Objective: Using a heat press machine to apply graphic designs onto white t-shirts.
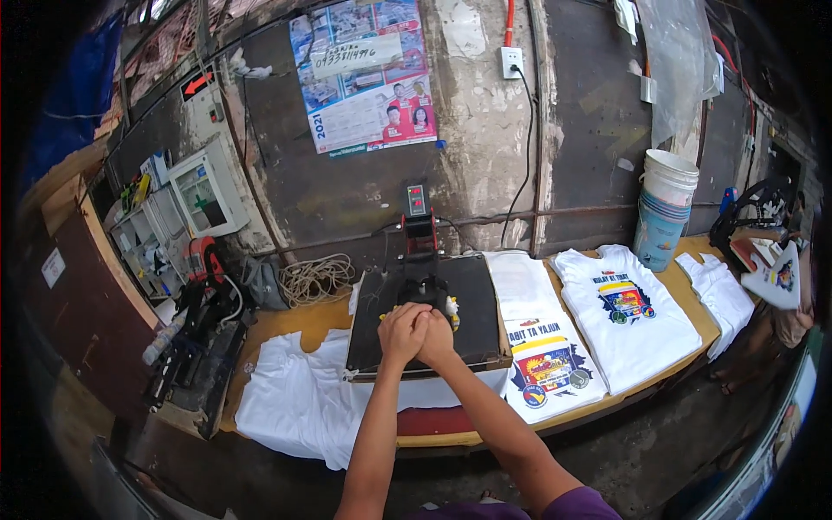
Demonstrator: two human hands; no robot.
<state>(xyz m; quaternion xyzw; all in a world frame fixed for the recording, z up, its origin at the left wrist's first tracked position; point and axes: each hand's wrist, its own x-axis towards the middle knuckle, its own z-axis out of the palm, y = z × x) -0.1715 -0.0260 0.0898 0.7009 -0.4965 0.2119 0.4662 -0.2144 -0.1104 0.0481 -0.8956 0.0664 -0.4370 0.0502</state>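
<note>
A heat press (472,295) with a flat black upper plate stands on the bench before me. Both arms reach forward to its middle. My left hand (401,334) and my right hand (436,336) are closed, one against the other, over the press handle. Bits of yellow and white wrapping show on either side of them; the handle's middle is hidden beneath. Behind the hands rises the control box (418,201), its red digits lit. White fabric (429,394) sticks out from under the plate's front edge.
Left of the press lie a plain white shirt (295,394) and coiled rope (316,279). Another black press (195,334) stands farther left. Printed white shirts (555,368) and a folded printed shirt (646,342) lie right. Stacked buckets (663,217) stand behind; a cord (527,156) hangs from the outlet.
</note>
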